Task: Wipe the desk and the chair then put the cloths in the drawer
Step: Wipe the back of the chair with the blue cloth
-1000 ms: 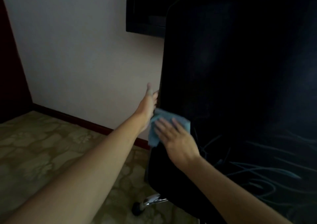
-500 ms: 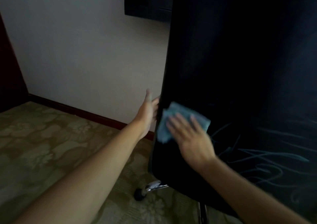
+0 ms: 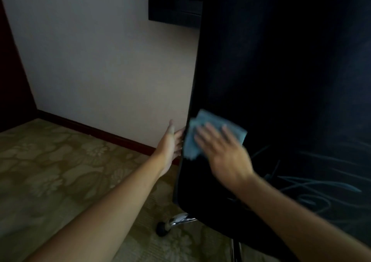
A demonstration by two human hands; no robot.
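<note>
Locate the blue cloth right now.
In the head view, the light blue square cloth lies flat against the black chair back near its left edge, pressed under the right hand, with the left hand just beside it at that edge.

dim room | right hand (image 3: 224, 153) motion-blurred | wide-angle edge bend

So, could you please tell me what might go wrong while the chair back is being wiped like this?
The chair stands on casters, so pressure from the right hand could roll it if the left hand at its edge slips. The blue cloth lies under flat fingers, so it might slide free.
</note>
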